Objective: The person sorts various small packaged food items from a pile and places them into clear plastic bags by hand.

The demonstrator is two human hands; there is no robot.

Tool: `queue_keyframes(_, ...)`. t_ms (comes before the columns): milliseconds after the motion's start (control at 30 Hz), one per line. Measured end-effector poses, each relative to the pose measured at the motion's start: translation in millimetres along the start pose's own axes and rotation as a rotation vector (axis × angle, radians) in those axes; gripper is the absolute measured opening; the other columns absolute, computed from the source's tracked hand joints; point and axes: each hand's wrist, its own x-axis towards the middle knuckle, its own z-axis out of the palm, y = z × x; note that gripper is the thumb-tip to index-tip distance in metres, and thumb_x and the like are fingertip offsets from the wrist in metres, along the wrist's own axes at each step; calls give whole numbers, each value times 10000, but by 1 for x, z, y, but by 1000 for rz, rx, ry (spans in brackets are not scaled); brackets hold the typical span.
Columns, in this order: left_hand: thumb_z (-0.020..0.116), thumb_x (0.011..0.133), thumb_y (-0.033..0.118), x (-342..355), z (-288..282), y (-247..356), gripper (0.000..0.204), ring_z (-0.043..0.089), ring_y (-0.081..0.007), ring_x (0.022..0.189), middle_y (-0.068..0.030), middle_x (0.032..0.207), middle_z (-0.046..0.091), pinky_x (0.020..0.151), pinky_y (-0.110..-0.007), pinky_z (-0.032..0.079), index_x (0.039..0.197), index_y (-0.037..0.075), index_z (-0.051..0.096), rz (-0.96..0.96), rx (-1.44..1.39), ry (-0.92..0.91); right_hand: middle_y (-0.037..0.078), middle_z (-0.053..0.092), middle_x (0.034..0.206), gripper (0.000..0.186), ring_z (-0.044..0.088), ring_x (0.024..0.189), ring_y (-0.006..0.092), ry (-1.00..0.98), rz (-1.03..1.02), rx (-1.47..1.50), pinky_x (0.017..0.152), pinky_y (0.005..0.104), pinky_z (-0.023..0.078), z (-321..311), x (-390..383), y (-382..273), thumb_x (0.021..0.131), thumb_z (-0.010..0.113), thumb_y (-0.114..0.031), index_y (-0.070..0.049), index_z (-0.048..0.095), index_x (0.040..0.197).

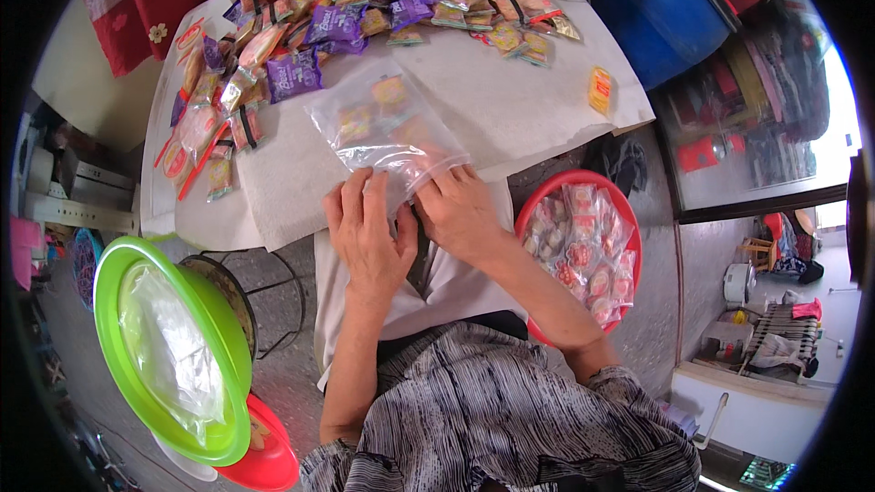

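Observation:
A clear plastic bag (387, 128) with several small snack packets inside lies on the white-covered table (510, 105). My left hand (366, 235) and my right hand (460, 211) sit side by side at the bag's near edge, fingers pinching its mouth. Beyond the bag, a heap of purple, orange and yellow snack packets (355, 5) spreads across the far side of the table. One yellow packet (599, 89) lies alone near the table's right edge.
A red basin (629, 219) holding filled clear bags stands at my right. At my left, a green bowl (232, 346) with empty clear bags rests on a stool, with a red bowl (269, 460) under it. A blue drum (661, 9) stands beyond the table.

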Motion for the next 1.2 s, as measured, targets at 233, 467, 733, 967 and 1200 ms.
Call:
queue_keyframes(233, 685, 695, 214, 19, -5, -15, 618, 470, -385, 1175, -152, 1442, 512, 1017, -497, 350, 1261, 12, 542, 19, 174, -271, 177, 575, 1295, 333, 505, 1237, 361, 29, -38, -42, 996, 464, 442, 3, 11, 1, 805, 618, -161, 29, 664, 1074)
queue_keyframes(467, 688, 701, 242, 27, 2, -25, 709, 466, -370, 1197, -156, 1523, 420, 1008, -484, 359, 1343, 20, 481, 36, 193, -381, 133, 585, 1258, 334, 504, 1216, 324, -11, -32, -95, 990, 449, 444, 7, 13, 0, 810, 617, -155, 1, 653, 1103)
queue_keyframes(733, 701, 739, 195, 29, 4, -17, 704, 467, -388, 1207, -217, 1497, 413, 1013, -493, 360, 1369, -5, 459, 43, 162, -343, 143, 594, 1155, 310, 561, 1125, 292, 5, -47, 42, 959, 414, 469, -2, 0, 5, 791, 628, -115, 25, 634, 1067)
queue_keyframes(967, 716, 780, 86, -3, 3, -6, 466, 553, -409, 989, -221, 1103, 579, 881, -493, 431, 1212, -12, 568, 22, 59, -31, 131, 648, 994, 235, 648, 872, 344, 272, 85, 227, 733, 415, 552, -49, -18, 32, 794, 685, -22, -23, 646, 1026)
queue_keyframes(1200, 711, 821, 67, -15, 4, 0, 330, 567, -283, 792, -148, 927, 589, 717, -385, 477, 1126, -1, 607, -150, -39, -8, 164, 643, 1065, 251, 614, 1001, 378, 395, 331, -30, 859, 452, 504, -52, 11, 140, 845, 681, -67, -18, 624, 1085)
